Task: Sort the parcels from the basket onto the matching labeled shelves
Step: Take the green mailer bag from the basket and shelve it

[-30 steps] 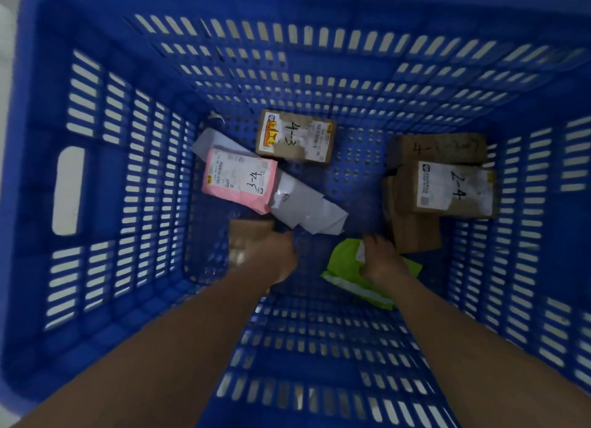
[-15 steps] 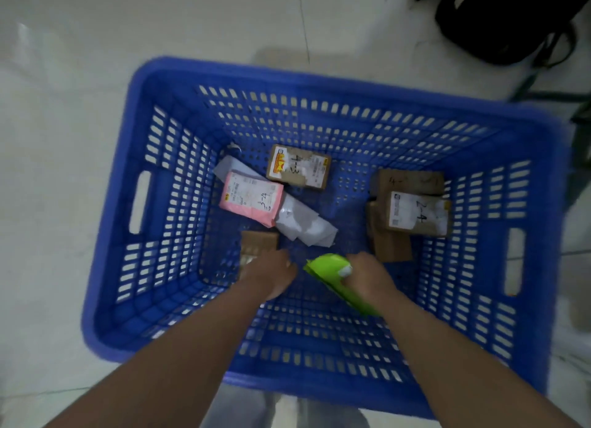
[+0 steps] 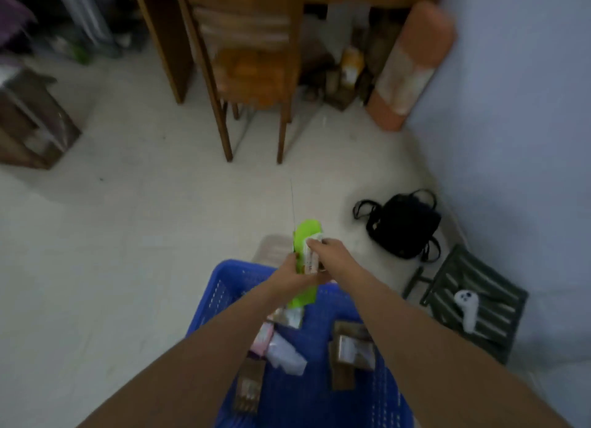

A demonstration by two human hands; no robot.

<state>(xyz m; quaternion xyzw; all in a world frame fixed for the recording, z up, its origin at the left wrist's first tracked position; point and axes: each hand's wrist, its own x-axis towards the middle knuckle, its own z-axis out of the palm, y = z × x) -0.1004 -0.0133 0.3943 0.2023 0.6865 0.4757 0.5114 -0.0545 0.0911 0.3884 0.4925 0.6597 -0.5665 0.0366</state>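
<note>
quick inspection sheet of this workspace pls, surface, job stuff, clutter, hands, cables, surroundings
surface: pale tiled floor; blue basket stands on it
job's things: green parcel held up above the basket; pink parcel, white parcel and brown boxes lie in it
clutter: black backpack, green slatted stool with white controller on it
hands: left hand and right hand both grip the green parcel
cables: nothing seen
surroundings: wooden chair at a desk, cardboard box, bluish wall; no shelves in view
</note>
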